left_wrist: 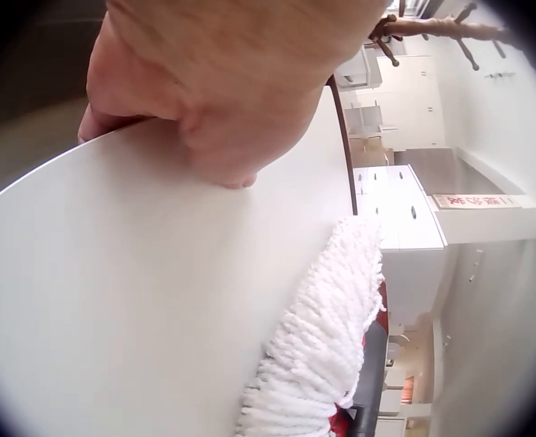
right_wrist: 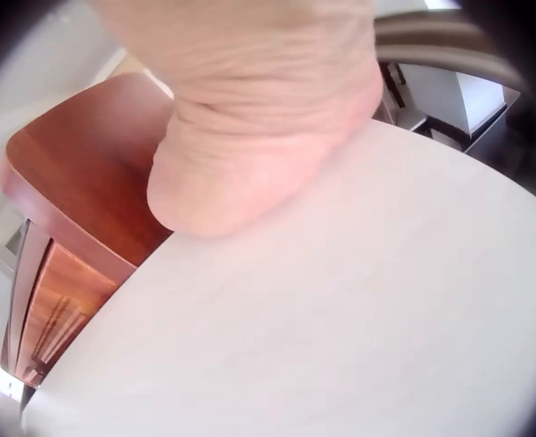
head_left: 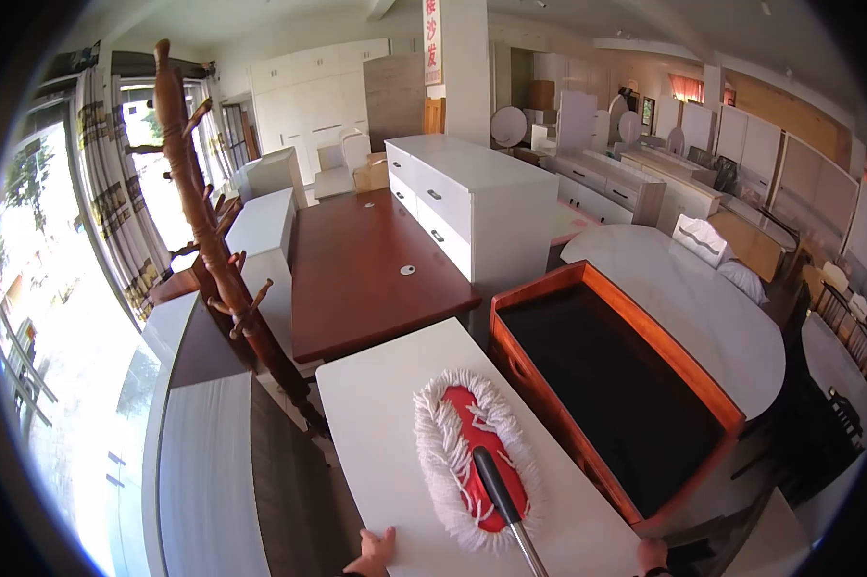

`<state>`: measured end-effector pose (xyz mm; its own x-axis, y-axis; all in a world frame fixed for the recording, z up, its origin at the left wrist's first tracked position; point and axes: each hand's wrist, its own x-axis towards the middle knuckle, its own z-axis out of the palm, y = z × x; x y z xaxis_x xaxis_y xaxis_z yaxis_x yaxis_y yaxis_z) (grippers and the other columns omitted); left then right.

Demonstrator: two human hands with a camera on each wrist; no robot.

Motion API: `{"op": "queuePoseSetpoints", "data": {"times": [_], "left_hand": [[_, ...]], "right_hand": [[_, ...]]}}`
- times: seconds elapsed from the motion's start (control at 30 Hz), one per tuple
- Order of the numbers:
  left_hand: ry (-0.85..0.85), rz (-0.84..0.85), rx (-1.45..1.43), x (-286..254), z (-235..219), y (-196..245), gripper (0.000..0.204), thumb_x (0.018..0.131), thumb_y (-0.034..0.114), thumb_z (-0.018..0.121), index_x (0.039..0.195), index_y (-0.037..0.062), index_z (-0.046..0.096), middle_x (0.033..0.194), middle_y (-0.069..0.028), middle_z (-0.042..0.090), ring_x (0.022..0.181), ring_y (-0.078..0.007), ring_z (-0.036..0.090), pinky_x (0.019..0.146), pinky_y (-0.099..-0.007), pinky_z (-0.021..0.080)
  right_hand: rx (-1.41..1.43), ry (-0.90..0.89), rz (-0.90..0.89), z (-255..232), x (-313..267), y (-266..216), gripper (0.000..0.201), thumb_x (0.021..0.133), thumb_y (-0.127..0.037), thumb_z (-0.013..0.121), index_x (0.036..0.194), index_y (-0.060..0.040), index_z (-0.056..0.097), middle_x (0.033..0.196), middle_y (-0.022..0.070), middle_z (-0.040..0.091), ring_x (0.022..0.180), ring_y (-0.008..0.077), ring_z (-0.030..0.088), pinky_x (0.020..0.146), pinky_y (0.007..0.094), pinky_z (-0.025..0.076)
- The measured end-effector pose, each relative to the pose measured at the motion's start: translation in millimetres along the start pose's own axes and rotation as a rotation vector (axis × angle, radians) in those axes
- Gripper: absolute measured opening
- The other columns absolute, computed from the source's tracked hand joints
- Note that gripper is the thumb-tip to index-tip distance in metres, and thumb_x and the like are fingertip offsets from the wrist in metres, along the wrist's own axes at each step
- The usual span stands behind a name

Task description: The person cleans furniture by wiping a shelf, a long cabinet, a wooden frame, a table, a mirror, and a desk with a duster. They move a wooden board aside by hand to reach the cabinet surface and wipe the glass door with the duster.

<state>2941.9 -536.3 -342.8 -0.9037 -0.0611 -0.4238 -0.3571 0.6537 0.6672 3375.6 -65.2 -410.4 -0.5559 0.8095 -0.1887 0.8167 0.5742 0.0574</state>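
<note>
A white tabletop [head_left: 385,404] with rounded corners lies in front of me. My left hand [head_left: 377,550] grips its left edge, the thumb on top and the other fingers over the side, as the left wrist view shows. At the right edge my right hand [head_left: 652,555] holds the same tabletop; its fingers are mostly hidden in the right wrist view [right_wrist: 250,173]. Between the hands a mop duster [head_left: 491,438] lies on the top, with white string fringe, a red back, and a black and metal handle running toward me. Neither hand touches it.
A red-brown desk [head_left: 376,260] stands ahead, a white drawer cabinet [head_left: 510,212] behind it. To the right are an orange-brown wooden table [head_left: 539,394] with a black top and a marbled oval table [head_left: 683,308]. A wooden coat rack [head_left: 202,221] leans at left beside grey cabinets [head_left: 202,471].
</note>
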Motion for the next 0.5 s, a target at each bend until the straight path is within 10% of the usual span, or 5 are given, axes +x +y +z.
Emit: {"op": "queuePoseSetpoints", "data": {"times": [0.1, 0.17, 0.23, 0.37, 0.5], "left_hand": [[-0.028, -0.023, -0.007, -16, -15, 34, 0.072, 0.073, 0.038, 0.067, 0.116, -0.008, 0.032, 0.113, -0.0258, 0.052, 0.108, -0.0359, 0.051, 0.09, -0.0394, 0.043], [-0.07, -0.014, -0.002, -11, -13, 26, 0.072, 0.076, 0.039, 0.065, 0.12, -0.0073, 0.03, 0.117, -0.0254, 0.049, 0.109, -0.0356, 0.05, 0.09, -0.039, 0.043], [-0.175, -0.19, 0.105, -18, -24, 41, 0.078, 0.077, 0.052, 0.058, 0.119, -0.0073, 0.029, 0.117, -0.027, 0.048, 0.11, -0.0384, 0.048, 0.089, -0.0414, 0.042], [-0.07, -0.004, 0.223, -17, -28, 28, 0.078, 0.079, 0.053, 0.055, 0.118, -0.0085, 0.029, 0.116, -0.0295, 0.048, 0.11, -0.0394, 0.048, 0.09, -0.0418, 0.042], [-0.117, 0.038, 0.164, -7, -24, 20, 0.074, 0.08, 0.052, 0.054, 0.117, -0.0083, 0.033, 0.114, -0.0308, 0.048, 0.108, -0.0409, 0.049, 0.089, -0.0409, 0.042]], "right_hand": [[-0.011, -0.03, -0.049, 34, 20, 31, 0.02, 0.082, -0.015, 0.04, 0.082, -0.0031, 0.056, 0.079, 0.0166, 0.062, 0.075, 0.0364, 0.061, 0.068, 0.0479, 0.049], [0.078, -0.23, -0.033, -65, -14, -20, 0.027, 0.083, -0.015, 0.044, 0.102, 0.0021, 0.051, 0.09, 0.0241, 0.059, 0.085, 0.0391, 0.059, 0.072, 0.0455, 0.049], [0.115, -0.12, -0.035, -70, -44, -25, 0.021, 0.083, -0.016, 0.039, 0.089, 0.0, 0.052, 0.08, 0.0227, 0.06, 0.078, 0.0398, 0.059, 0.068, 0.0474, 0.049], [0.287, -0.105, 0.0, -53, -89, -23, 0.031, 0.085, -0.019, 0.033, 0.087, 0.0026, 0.055, 0.09, 0.0279, 0.058, 0.087, 0.0417, 0.057, 0.076, 0.0488, 0.046], [0.535, -0.155, 0.358, -70, -120, -38, 0.042, 0.087, -0.028, 0.032, 0.09, 0.0053, 0.057, 0.093, 0.0288, 0.058, 0.087, 0.0418, 0.056, 0.076, 0.0473, 0.046]]}}
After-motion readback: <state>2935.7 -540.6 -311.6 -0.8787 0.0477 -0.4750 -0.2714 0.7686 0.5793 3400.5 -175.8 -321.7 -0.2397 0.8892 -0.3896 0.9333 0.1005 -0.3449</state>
